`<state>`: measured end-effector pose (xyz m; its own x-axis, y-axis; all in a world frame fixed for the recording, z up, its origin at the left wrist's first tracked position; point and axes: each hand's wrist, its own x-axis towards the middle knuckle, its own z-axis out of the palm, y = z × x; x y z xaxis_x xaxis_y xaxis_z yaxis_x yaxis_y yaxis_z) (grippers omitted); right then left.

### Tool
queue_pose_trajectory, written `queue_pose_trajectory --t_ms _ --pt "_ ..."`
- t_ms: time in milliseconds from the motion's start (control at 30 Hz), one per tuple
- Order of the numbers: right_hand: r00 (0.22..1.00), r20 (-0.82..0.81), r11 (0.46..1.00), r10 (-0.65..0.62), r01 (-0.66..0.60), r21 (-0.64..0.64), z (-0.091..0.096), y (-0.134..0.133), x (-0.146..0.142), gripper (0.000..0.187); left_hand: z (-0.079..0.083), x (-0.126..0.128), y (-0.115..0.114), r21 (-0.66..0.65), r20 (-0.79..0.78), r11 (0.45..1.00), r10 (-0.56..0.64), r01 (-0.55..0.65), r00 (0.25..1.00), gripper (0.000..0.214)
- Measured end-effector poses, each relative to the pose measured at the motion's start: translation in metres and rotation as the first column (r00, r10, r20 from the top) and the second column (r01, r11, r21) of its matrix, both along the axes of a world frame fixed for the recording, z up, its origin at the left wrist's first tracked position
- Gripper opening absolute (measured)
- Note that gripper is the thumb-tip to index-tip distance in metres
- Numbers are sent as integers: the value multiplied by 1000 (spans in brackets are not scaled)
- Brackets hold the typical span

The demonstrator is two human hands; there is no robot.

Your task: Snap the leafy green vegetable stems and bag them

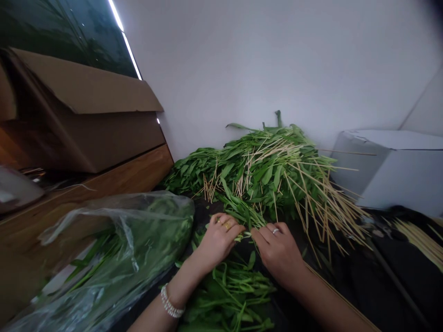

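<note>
My left hand [223, 237], with rings and a beaded bracelet, is closed with its fingertips pinching leafy green stems [242, 236]. Close on its right, my right hand [277, 246], wearing a ring, has its fingers curled on the same stems. Whether a thin stick is between the fingers is hidden. Loose long-stemmed greens [238, 290] lie below both hands. Just beyond them rises a large heap of leafy greens [270, 170], its bunches threaded on thin bamboo skewers [318, 207] whose bare ends point right and toward me.
A clear plastic bag [138, 240] with greens inside lies at the left. Behind it an open cardboard box [100, 133] stands on a wooden surface [138, 173]. To the right are a white box [401, 170] and a bundle of bare skewers [422, 240] on black material. A white wall [277, 60] closes the back.
</note>
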<state>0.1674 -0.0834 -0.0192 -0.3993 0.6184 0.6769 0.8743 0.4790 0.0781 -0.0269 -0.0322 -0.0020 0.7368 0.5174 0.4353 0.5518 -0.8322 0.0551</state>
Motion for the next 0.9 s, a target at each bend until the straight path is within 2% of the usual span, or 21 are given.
queue_pose_trajectory --t_ms 100,200,267,333,400,467,533,600,633,667,700,767,800,833,900 --pt "1000 3 1000 8 -8 -12 0 0 -1 23 0 1 0 24 -58 1000 6 -5 998 26" --pt "999 -24 998 43 -44 -41 2 -2 -6 24 -1 5 -2 42 -59 999 14 -11 998 16" --pt "994 -78 995 78 -82 -61 4 -4 -8 25 -2 8 -2 18 15 1000 19 -19 1000 12" --pt "980 -163 990 111 -123 -65 6 -4 -7 24 -2 6 1 -62 153 997 50 -41 987 11" --pt "956 -257 985 140 -160 -59 8 -2 -2 23 0 0 8 -176 341 980 152 -96 928 14" --pt "923 -354 984 148 -173 -38 10 -2 2 22 3 -11 17 -284 508 944 299 -170 808 20" --pt "882 -450 988 139 -152 7 13 -7 2 21 5 -21 25 -361 597 910 392 -202 700 21" --pt "864 -469 983 184 -158 96 17 -20 -7 22 4 -26 28 -413 633 892 426 -185 647 21" --pt "887 -373 961 272 -231 151 18 -28 -14 26 3 -26 28 -426 635 888 429 -172 642 21" --pt "903 -194 910 383 -333 245 20 -36 -20 31 2 -25 27 -432 633 887 427 -163 645 21" --pt "894 -119 880 432 -389 272 21 -42 -25 31 0 -24 26 -436 628 886 424 -156 652 22" --pt "857 74 827 510 -512 232 21 -45 -29 33 -3 -21 23 -445 622 883 425 -150 658 22" --pt "866 83 839 494 -499 217 20 -41 -26 41 -4 -20 22 -447 623 881 430 -153 653 23" --pt "899 29 881 437 -434 191 17 -33 -20 44 -4 -20 21 -446 622 880 436 -164 650 23" --pt "969 -132 974 210 -196 115 9 -13 -3 27 -3 -21 20 -424 607 884 440 -198 662 21"
